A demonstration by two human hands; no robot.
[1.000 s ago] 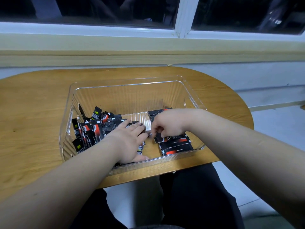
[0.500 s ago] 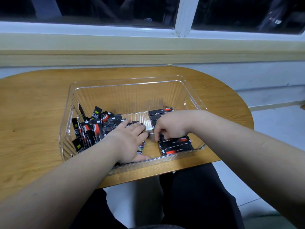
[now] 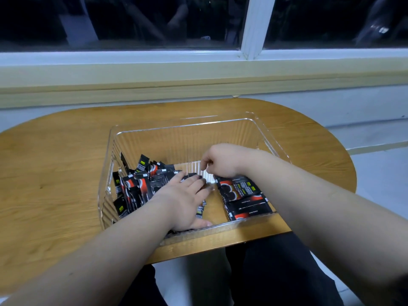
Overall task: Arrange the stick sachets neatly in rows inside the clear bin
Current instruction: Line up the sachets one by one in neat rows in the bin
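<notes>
Presently, the stick sachets (image 3: 136, 184) are found inside the clear bin (image 3: 183, 127) in two lots: a loose heap (image 3: 132, 195) against its left wall and a flat stacked row (image 3: 245, 199) in its near right corner. The left grip (image 3: 183, 199) is laid flat on the heap, fingers (image 3: 192, 181) straight, nothing held. The right grip (image 3: 220, 162) is curled over the row's far end; whether a sachet is pinched there cannot be told. One sachet at a time is best drawn from the heap, turned parallel to the row, and squared against the bin's right wall before release. The bin is carried by the table (image 3: 55, 173).
</notes>
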